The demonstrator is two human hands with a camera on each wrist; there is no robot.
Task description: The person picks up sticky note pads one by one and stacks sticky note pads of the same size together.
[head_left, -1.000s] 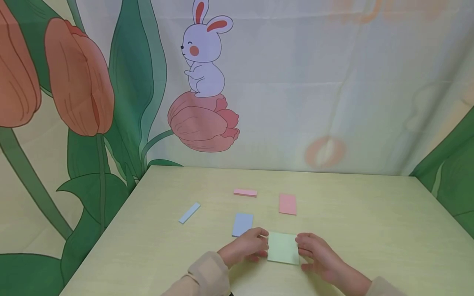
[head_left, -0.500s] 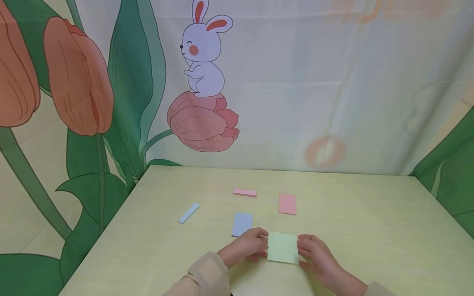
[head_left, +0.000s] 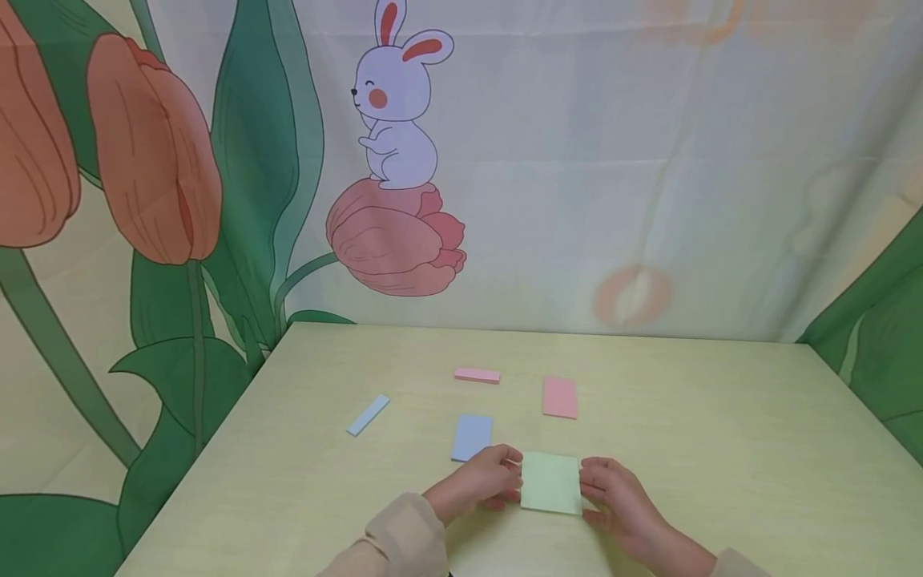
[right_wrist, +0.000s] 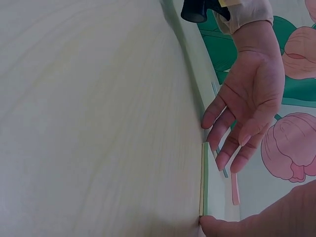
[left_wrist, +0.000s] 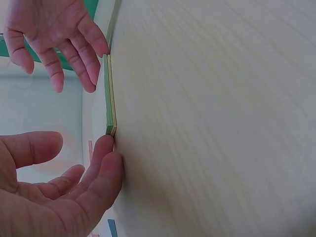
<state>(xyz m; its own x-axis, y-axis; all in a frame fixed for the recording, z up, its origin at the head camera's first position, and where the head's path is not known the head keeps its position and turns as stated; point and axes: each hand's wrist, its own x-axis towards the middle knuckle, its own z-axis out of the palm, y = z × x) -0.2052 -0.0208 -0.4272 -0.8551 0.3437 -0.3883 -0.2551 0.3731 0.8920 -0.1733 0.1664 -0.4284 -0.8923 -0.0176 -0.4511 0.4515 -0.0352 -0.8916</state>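
A square light-green sticky note pad (head_left: 551, 483) lies flat near the front of the table. In the left wrist view the green layer (left_wrist: 108, 98) sits on a thin yellowish layer, their edges nearly flush. My left hand (head_left: 481, 478) is at the pad's left side with loosely bent fingers, fingertips at its edge. Opposite it, my right hand (head_left: 623, 503) has its fingers extended along the right edge. Neither hand is curled round the pad. Just beyond my left hand lies a blue rectangular pad (head_left: 472, 437), its near corner close to the knuckles.
A pink rectangular pad (head_left: 560, 397) lies behind the green one. Farther left are a narrow pink strip pad (head_left: 477, 376) and a slanted light-blue strip pad (head_left: 368, 415). The pale wooden table (head_left: 721, 417) ends at a printed curtain (head_left: 541, 160).
The green pad's upper layer, slightly askew a second ago, now sits squarer. My right hand has shifted slightly inward; the left hand has hardly moved.
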